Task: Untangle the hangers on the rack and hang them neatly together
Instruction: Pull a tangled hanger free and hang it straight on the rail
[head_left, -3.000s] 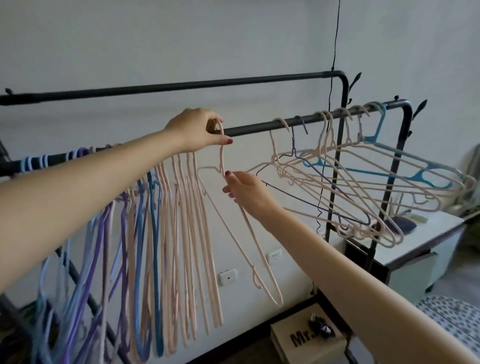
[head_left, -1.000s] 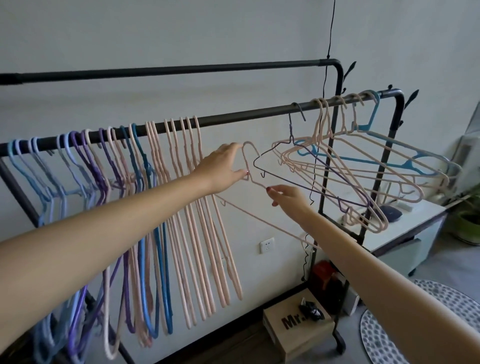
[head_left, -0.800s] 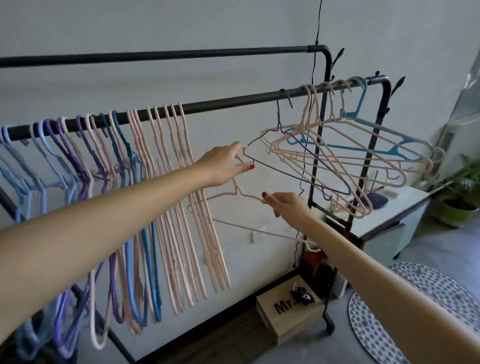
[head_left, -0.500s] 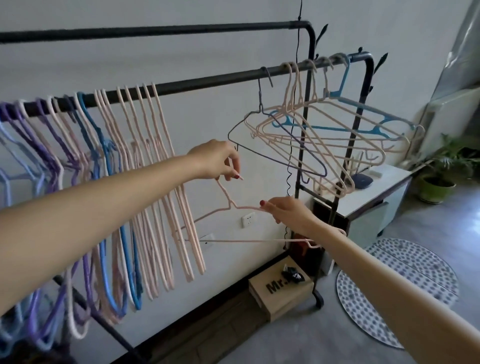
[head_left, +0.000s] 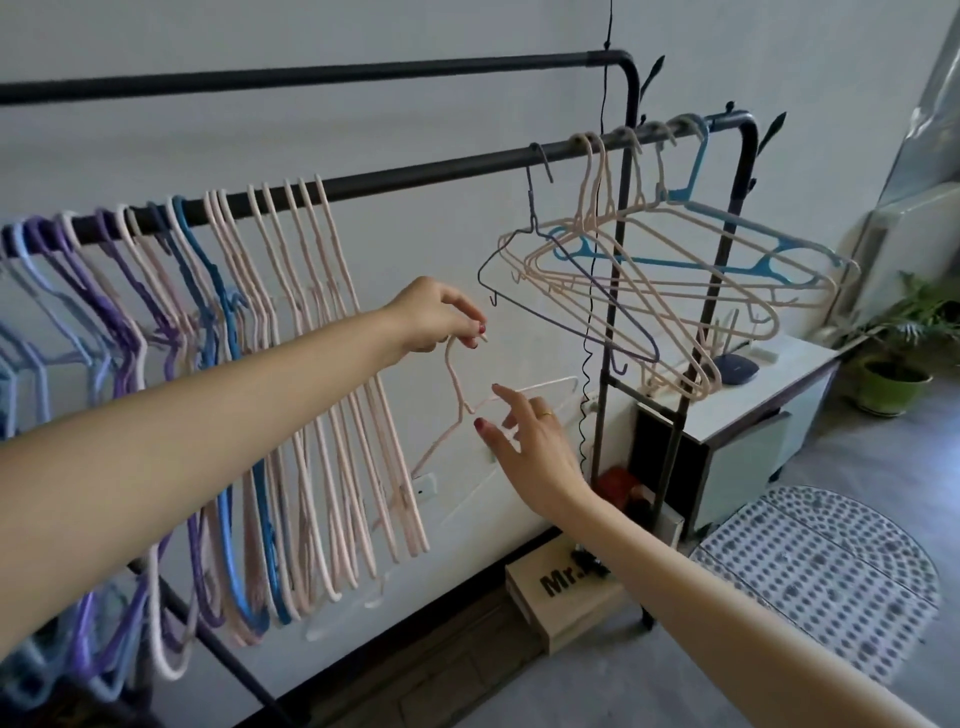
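Head view: a pink hanger (head_left: 460, 400) hangs off the rail, below it and between the two groups, pinched by its hook in the fingertips of the left hand (head_left: 439, 319). The right hand (head_left: 535, 441) is spread open just right of the hanger's shoulder, fingers loose, gripping nothing. Left on the front rail (head_left: 415, 174) hang the sorted hangers (head_left: 234, 338); right hangs the tangled cluster (head_left: 649, 270). A cardboard box (head_left: 561, 597) sits on the floor below.
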